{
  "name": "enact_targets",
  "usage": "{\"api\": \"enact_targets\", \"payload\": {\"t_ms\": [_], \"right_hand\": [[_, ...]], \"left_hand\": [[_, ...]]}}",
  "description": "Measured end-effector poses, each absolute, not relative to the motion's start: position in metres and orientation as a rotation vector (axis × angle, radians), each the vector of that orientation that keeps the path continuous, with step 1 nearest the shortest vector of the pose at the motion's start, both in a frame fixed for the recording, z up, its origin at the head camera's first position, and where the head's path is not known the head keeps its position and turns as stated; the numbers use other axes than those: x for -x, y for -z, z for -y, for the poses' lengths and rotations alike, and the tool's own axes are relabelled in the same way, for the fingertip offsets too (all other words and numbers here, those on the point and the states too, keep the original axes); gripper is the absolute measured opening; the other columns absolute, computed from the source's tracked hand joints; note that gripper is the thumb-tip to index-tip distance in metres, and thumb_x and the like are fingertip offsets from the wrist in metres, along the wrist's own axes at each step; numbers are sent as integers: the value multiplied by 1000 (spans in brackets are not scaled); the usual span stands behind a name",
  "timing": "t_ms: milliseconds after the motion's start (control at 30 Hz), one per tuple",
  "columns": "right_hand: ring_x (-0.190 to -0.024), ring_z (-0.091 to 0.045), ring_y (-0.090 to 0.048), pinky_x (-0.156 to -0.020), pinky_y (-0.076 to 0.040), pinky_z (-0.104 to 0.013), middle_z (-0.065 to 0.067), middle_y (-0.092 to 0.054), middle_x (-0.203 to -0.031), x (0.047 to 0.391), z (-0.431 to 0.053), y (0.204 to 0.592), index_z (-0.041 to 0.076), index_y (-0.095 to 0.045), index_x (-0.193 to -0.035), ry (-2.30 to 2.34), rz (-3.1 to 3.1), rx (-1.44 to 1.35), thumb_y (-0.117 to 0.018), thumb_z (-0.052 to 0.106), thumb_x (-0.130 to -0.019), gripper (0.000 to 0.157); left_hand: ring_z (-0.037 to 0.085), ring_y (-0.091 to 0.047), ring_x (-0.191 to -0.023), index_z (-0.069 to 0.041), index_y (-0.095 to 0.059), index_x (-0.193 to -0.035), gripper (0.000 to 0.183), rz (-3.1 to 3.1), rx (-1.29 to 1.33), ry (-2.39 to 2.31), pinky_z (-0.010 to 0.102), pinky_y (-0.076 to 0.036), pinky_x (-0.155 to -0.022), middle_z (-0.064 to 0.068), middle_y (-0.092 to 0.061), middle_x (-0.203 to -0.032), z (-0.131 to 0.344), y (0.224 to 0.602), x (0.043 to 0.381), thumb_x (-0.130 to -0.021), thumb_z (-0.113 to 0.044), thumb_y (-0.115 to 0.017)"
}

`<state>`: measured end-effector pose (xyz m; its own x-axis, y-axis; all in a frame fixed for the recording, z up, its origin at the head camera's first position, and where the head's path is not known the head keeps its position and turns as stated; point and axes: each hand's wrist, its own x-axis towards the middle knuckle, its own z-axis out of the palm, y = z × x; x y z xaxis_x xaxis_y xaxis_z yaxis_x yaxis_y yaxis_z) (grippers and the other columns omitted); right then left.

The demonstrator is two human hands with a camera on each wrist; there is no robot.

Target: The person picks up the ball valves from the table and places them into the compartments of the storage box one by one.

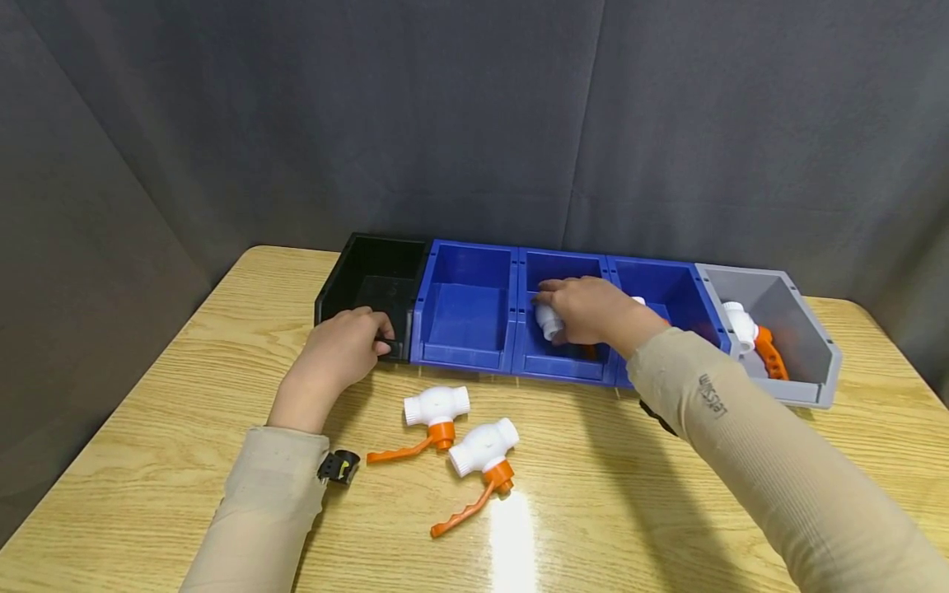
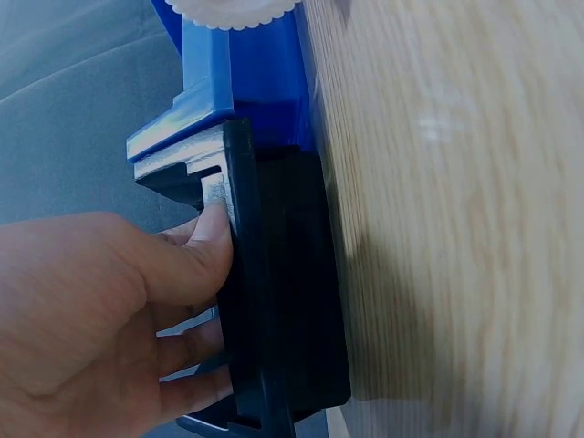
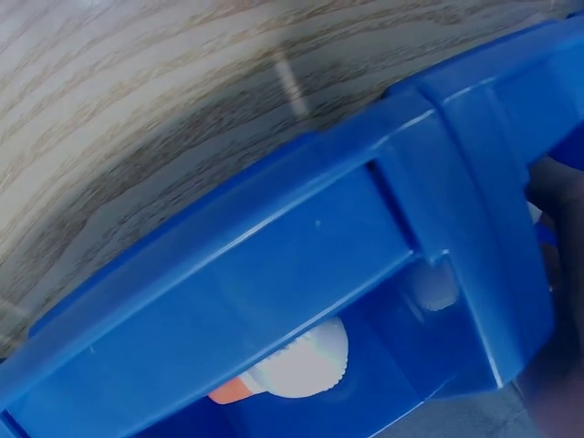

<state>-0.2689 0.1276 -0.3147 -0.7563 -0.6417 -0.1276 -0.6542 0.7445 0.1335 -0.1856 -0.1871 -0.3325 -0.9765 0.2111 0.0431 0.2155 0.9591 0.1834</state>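
My left hand (image 1: 337, 356) grips the front rim of the black bin (image 1: 381, 262). In the left wrist view its thumb (image 2: 210, 242) lies against the outside of the wall and the fingers reach inside. My right hand (image 1: 593, 311) is inside the middle blue bin (image 1: 559, 366), its fingers around a white ball valve (image 1: 547, 319); an orange bit shows below the hand. Two white ball valves with orange handles, one nearer the bins (image 1: 436, 405) and one closer to me (image 1: 485, 447), lie on the table.
Bins stand side by side in a row. The right blue bin (image 1: 656, 280) holds a white and orange valve (image 3: 306, 360), partly hidden by the arm. Another valve (image 1: 767, 350) lies in the grey bin (image 1: 826, 366). A dark curtain (image 1: 474, 123) hangs behind the wooden table (image 1: 185, 395).
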Motion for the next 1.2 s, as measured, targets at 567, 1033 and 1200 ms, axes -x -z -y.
{"api": "enact_targets", "payload": {"t_ms": [567,1033,1200], "right_hand": [[-112,-36,-61,-95,-49,-52,-18,-61,-129,243,-124,298,1,-62,-130,-3,-2978,900,-73,17,-91,44],[-107,-34,-63,-90,-52,-49,-16,-67,-118,201,-144,294,0,-67,-120,201,-3107,1042,-73,17,-91,35],[-90,-29,-66,-79,-55,-44,-14,-70,-104,187,-149,297,-1,-69,-112,273,-3167,1197,-73,17,-91,28]], "left_hand": [[34,-61,-99,-5,-69,-107,16,3096,323,305,49,-49,-88,11,-65,-104,185,331,184,-96,-16,-66],[34,-61,-98,-6,-69,-105,15,3076,328,309,49,-50,-87,11,-66,-103,185,333,185,-95,-16,-68],[34,-61,-98,-6,-69,-105,15,3078,327,313,49,-50,-87,11,-66,-103,185,333,185,-95,-16,-68]]}}
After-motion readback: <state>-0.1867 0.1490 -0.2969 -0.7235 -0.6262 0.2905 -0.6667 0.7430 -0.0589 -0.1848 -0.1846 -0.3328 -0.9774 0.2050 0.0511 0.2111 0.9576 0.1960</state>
